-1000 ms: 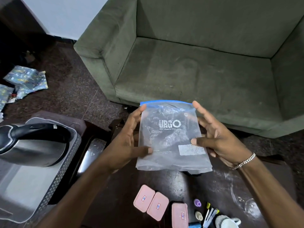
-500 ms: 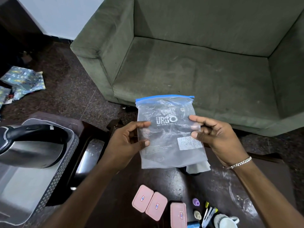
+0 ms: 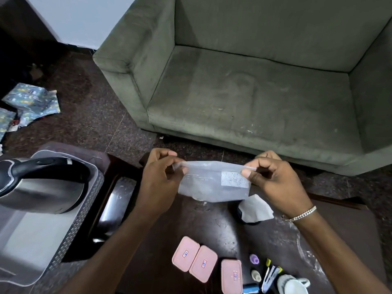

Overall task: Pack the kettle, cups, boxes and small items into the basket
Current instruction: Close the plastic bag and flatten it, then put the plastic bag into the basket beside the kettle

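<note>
I hold a clear zip bag (image 3: 212, 183) above the dark table, folded over so its top half lies flat. My left hand (image 3: 159, 177) pinches its left edge and my right hand (image 3: 273, 177) pinches its right edge. A steel kettle (image 3: 40, 185) with a black handle lies inside the grey basket (image 3: 84, 211) at the left. Three pink boxes (image 3: 194, 258) sit on the table near its front edge. Beside them are a purple cap (image 3: 254, 259), several small sachets (image 3: 271, 276) and a white cup (image 3: 291, 284).
A white tissue (image 3: 255, 209) lies on the dark table (image 3: 339, 234) under my right hand. A green sofa (image 3: 254, 92) stands just beyond the table. Patterned wrapping paper (image 3: 31, 102) lies on the floor at the far left.
The bag was upright with its blue zip on top; both hands have lowered it and folded its top half over. The printed logo no longer shows.
</note>
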A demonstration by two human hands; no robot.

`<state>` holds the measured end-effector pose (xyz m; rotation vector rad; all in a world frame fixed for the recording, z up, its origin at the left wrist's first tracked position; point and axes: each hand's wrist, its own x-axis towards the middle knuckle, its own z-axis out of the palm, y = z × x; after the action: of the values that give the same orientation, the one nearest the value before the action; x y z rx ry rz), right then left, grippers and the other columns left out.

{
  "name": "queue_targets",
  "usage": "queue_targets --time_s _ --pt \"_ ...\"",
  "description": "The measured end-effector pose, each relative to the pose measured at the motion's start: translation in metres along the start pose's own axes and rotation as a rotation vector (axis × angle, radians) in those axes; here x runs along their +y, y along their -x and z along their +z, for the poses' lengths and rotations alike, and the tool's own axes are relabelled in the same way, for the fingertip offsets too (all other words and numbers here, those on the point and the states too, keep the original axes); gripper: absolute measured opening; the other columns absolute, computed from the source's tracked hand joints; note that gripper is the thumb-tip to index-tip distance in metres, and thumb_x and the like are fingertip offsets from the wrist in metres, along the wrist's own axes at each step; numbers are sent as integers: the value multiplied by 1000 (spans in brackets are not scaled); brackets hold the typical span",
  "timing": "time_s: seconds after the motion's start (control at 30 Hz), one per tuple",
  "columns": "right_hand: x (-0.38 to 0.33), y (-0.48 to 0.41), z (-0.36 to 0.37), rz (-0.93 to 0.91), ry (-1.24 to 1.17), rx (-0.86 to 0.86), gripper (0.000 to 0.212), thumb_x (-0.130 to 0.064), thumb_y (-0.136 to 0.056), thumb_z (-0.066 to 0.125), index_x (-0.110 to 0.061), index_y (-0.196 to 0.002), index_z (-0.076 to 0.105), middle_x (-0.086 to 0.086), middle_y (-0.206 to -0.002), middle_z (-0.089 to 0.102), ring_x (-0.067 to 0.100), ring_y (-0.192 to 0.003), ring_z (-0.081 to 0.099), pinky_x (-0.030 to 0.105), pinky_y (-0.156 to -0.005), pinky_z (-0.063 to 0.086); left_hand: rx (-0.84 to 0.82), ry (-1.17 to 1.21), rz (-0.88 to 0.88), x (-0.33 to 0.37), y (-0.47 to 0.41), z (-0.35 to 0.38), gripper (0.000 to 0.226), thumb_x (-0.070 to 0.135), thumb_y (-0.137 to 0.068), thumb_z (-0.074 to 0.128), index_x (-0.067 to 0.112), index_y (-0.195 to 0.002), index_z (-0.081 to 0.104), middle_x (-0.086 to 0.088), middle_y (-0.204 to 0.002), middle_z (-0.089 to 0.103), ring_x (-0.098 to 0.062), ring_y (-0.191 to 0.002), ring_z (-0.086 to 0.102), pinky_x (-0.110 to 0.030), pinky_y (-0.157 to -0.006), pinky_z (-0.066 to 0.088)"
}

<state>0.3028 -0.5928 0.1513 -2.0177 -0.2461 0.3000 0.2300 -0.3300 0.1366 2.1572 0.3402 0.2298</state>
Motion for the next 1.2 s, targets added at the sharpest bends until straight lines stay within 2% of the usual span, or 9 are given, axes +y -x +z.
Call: queue_targets --time_s 0.2,0.3,0.4,0.53,0.73,0.87,0.97,1.03,1.2 --pt "-12 -1 27 -35 -133 -7 36 -35 -96 60 -3 -82 50 24 -73 46 22 -66 42 63 -67 45 66 78 -36 -15 6 -10 24 20 -96 71 23 -91 48 13 -67 54 -1 -60 48 -21 -58 41" --pt "-18 -3 56 -45 -142 74 9 -26 -96 62 -24 -99 54 24 -81 60 28 -67 54 57 -70 48 156 75 17 -23 11 -21 35 9 -96 69 26 -92 39 18 -71 49 -3 -59 45 -14 -57 36" --pt "-24 -5 85 -77 -138 76 28 -12 -96 60 -34 -110 50 29 -84 59 41 -72 55 53 -69 47 173 70 31 -39 16 -39 38 4 -98 65 28 -86 39 15 -74 50 -4 -61 43 -18 -57 36" --pt "-40 -4 131 -146 -111 5 28 4 -94 56 -23 -87 62 -5 -81 64 11 -74 57 29 -71 43 208 34 3 -63 29 -78 42 -2 -96 64 29 -82 39 17 -73 51 0 -63 46 -14 -60 36" --pt "-64 4 219 -101 -78 -157 33 6 -92 56 -17 -90 78 -12 -92 71 1 -90 66 19 -81 49 140 -7 -139 -108 56 -157 31 -11 -83 54 18 -77 66 9 -76 65 -4 -74 60 -22 -71 43" --pt "-77 13 284 -87 -59 -284 27 0 -85 63 -18 -98 78 -11 -94 65 4 -80 64 21 -74 49 59 36 -308 -143 76 -218 19 0 -88 78 11 -103 76 14 -97 70 -4 -77 63 -18 -73 48" --pt "-91 29 336 -120 -6 -384 29 -1 -78 68 -11 -105 76 -3 -99 65 8 -81 65 12 -73 48 -17 -51 -379 -174 91 -266 40 1 -82 85 13 -118 73 1 -124 65 -16 -106 64 -30 -87 50" --pt "-101 44 370 -124 19 -452 30 -2 -78 69 -7 -107 75 4 -101 65 18 -82 67 11 -74 47 -49 -158 -408 -192 102 -293 47 -6 -80 83 14 -121 71 0 -126 61 -22 -104 63 -34 -87 49" --pt "-118 81 443 -255 264 -629 26 -6 -84 55 -7 -105 70 10 -108 60 33 -95 63 39 -84 51 -120 -463 -432 -238 115 -332 60 -12 -76 79 4 -133 66 -10 -144 55 -28 -129 57 -19 -101 37"
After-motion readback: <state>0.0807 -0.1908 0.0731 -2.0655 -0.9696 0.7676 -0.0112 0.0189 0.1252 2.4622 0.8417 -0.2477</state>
